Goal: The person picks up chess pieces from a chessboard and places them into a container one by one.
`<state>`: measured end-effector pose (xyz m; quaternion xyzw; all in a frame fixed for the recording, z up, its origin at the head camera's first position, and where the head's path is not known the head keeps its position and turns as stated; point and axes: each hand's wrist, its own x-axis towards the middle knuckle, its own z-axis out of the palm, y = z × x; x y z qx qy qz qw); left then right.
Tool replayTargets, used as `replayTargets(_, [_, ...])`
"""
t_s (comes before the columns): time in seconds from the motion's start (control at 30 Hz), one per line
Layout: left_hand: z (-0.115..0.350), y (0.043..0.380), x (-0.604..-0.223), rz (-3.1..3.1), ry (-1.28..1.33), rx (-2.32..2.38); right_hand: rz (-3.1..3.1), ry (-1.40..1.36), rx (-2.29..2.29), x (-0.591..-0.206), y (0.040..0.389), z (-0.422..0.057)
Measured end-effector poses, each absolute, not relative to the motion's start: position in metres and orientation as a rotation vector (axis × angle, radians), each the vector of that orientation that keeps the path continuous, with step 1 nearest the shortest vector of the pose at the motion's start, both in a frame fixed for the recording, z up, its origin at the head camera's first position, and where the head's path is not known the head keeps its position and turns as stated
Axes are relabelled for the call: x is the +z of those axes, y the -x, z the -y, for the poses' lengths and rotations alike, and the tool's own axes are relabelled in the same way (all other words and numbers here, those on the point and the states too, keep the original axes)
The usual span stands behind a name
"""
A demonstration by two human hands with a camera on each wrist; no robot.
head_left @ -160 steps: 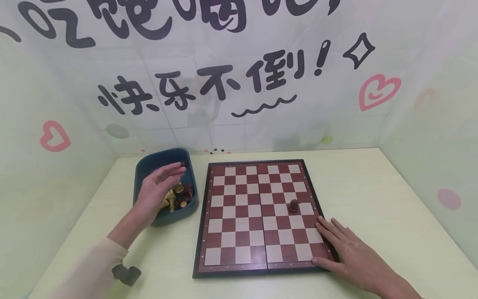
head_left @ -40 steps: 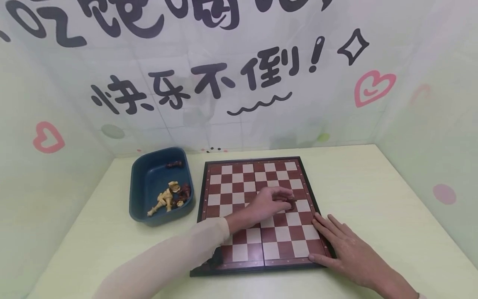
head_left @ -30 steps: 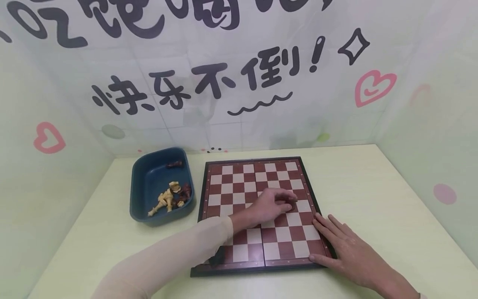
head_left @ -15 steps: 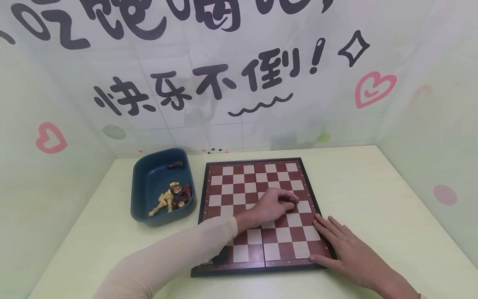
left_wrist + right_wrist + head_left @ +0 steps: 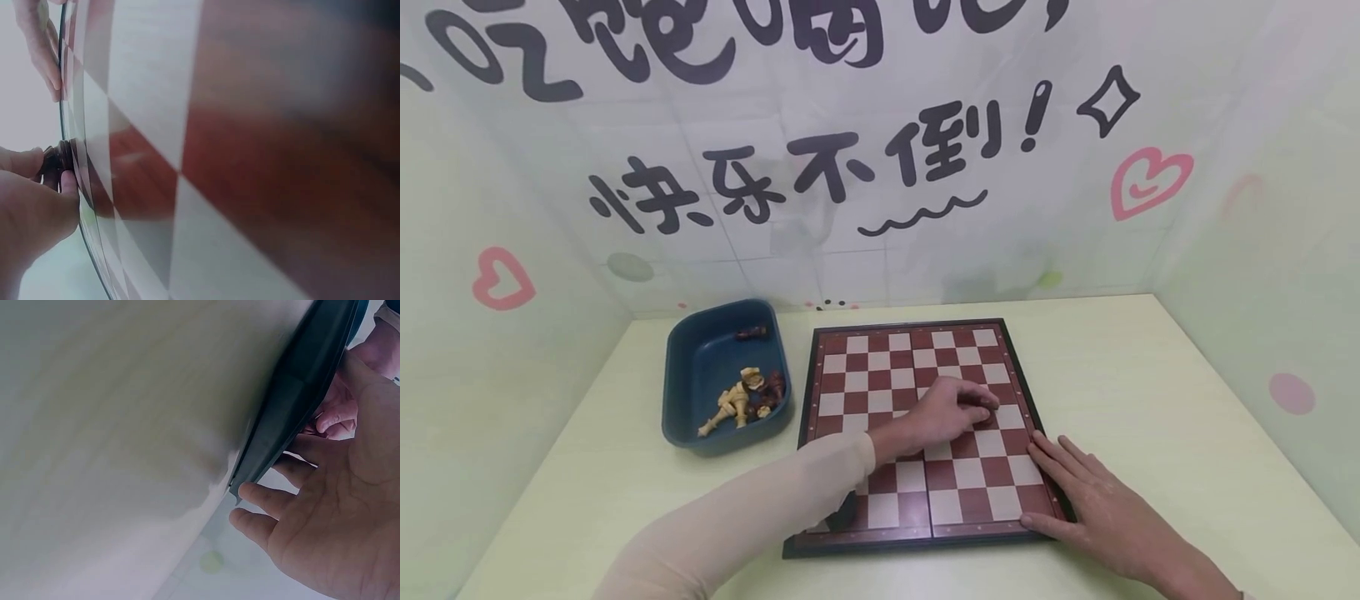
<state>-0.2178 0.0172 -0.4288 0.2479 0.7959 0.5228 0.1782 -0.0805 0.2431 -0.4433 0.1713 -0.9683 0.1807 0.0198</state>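
My left hand (image 5: 946, 412) reaches across the chessboard (image 5: 878, 510) and pinches a dark brown chess piece between thumb and fingers. In the left wrist view that chess piece (image 5: 57, 157) stands on the board, partly covered by the fingertips; its squat outline resembles a rook. From the head view the hand hides it almost wholly. My right hand (image 5: 1101, 517) lies with extended fingers on the board's lower right edge. The right wrist view shows the right hand's palm (image 5: 337, 512) beside the board's black side (image 5: 294, 394).
Left of the board stands a blue bin (image 5: 679, 375). Inside it lie several cream chess pieces (image 5: 730, 403) and dark brown chess pieces (image 5: 752, 332). A lettered sheet (image 5: 820, 258) forms the wall behind the pale table (image 5: 1097, 358).
Compared with the earliest frame, my left hand has gone from above the bin to the dark piece on the board and grips it. Over the last second both hands stay nearly still.
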Motion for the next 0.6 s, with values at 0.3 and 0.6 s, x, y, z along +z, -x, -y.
replayTargets(0.3, [-0.015,0.22,-0.426,-2.234,-0.686,1.498,3.023,-0.532,0.541,-0.442,0.082,-0.243])
replayTargets(0.6, [-0.006,0.223,-0.419,-2.238,-0.676,1.578,3.025,-0.534,0.543,-0.442,0.081,-0.243])
